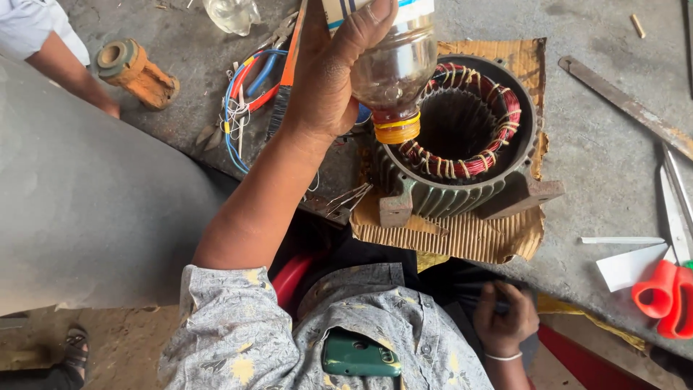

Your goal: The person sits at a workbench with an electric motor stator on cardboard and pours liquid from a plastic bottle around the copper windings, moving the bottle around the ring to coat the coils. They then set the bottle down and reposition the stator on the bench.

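Workbench (pixel 577 144), grey concrete, scuffed, carries everything listed below. Largest item on it: motor stator (pixel 462 137), ribbed grey housing with mounting feet, copper windings laced with pale cord around the bore, sitting on torn corrugated cardboard (pixel 462 235).

Left hand (pixel 328 79) is wrapped around a clear plastic bottle (pixel 393 65), thumb across its front, bottle turned neck-down. Yellow cap (pixel 397 131) sits directly below the grip, at the near-left rim of the stator, just over the windings. Whether the cap touches the windings cannot be told. Bottle looks nearly empty; label partly out of frame.

Right hand (pixel 505 318) lies low, well below and right of the bottle grip, at the person's lap against dark cloth. Fingers curled in; whether they hold anything cannot be told. White band on the wrist.

Left of the grip: bundle of red, blue and white wires (pixel 242 94) with pliers (pixel 211 133), beyond those a rusty orange cylindrical part (pixel 137 72). Another person's forearm (pixel 68 68) beside that part, apart from the wearer's hands.

Far right of the grip: flat metal bar (pixel 624 105), scissors with red handles (pixel 668 289), white paper strips (pixel 628 263).

Green phone (pixel 359 355) in the shirt pocket, below the left forearm.
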`<state>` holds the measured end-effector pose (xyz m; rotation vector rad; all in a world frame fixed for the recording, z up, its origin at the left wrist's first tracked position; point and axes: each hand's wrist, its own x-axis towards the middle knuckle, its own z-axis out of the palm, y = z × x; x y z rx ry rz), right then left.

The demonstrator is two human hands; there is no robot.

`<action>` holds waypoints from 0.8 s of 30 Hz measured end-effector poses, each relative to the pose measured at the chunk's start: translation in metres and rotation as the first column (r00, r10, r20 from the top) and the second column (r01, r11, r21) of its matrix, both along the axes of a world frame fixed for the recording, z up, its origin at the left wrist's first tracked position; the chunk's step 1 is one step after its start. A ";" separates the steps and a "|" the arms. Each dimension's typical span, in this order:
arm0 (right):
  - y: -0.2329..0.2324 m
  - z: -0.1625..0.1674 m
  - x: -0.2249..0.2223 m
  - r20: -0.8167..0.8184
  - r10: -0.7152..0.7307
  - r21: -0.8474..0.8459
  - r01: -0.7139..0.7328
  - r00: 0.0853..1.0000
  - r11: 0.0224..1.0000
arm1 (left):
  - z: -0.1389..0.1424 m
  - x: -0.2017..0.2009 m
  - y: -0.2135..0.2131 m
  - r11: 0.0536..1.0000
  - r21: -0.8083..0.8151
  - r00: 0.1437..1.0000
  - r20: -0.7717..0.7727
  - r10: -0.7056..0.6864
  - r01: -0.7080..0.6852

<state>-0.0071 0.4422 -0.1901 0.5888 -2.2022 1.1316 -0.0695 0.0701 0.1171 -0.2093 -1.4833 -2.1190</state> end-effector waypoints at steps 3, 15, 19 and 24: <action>0.000 0.011 -0.007 0.135 0.110 0.069 -0.120 0.985 0.990 | -0.006 -0.001 -0.001 1.000 0.011 1.000 -0.030 -0.004 0.004; 0.015 0.001 -0.037 0.352 0.076 0.253 -0.173 0.933 0.952 | -0.011 0.000 -0.008 0.999 -0.048 0.998 -0.065 0.006 -0.010; 0.015 0.005 -0.037 0.362 0.127 0.193 -0.208 0.923 0.959 | -0.008 0.001 -0.006 0.998 -0.065 0.997 -0.075 0.002 -0.007; 0.012 0.017 -0.036 0.420 0.121 0.182 -0.214 0.900 0.960 | -0.008 0.007 -0.004 0.997 -0.075 0.999 -0.041 0.015 -0.018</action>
